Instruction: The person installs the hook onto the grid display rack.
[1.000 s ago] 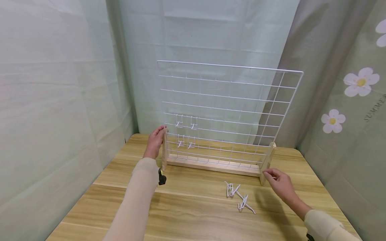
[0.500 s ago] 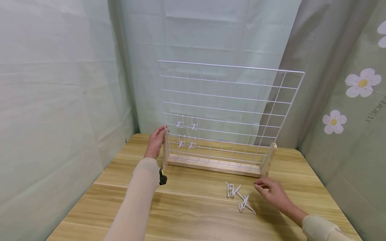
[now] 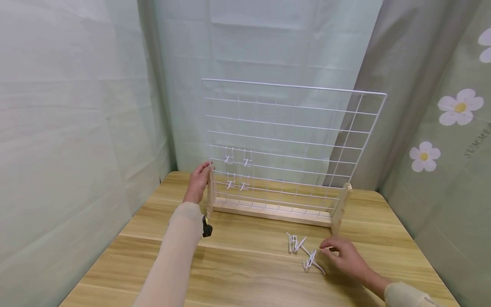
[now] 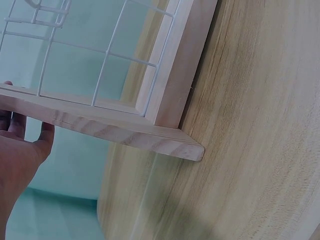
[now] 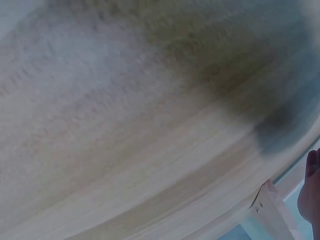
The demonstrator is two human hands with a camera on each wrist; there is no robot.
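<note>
A white wire grid [image 3: 284, 85] stands upright in a wooden stand [image 3: 268, 214] on the table. My left hand [image 3: 195, 185] grips the top of the stand's left side post [image 4: 125, 134], thumb and fingers on opposite sides of the wood. Several white wire hooks [image 3: 230, 184] hang on the lower left of the grid. Loose white hooks [image 3: 310, 260] lie on the table in front of the stand. Just right of them hovers my right hand [image 3: 347, 260], fingers loosely bent and nothing visible in them. At the right wrist view's edge, only part of this hand [image 5: 312, 192] shows.
The wood-grain table [image 3: 245, 281] has its right edge beyond my right hand. Pale green curtains [image 3: 96, 128] enclose it at the left and back. A curtain with white flowers [image 3: 425, 156] hangs on the right.
My right hand has moved from the foot of the stand's right post toward me and left, close to the loose hooks. The left hand stays on the left post.
</note>
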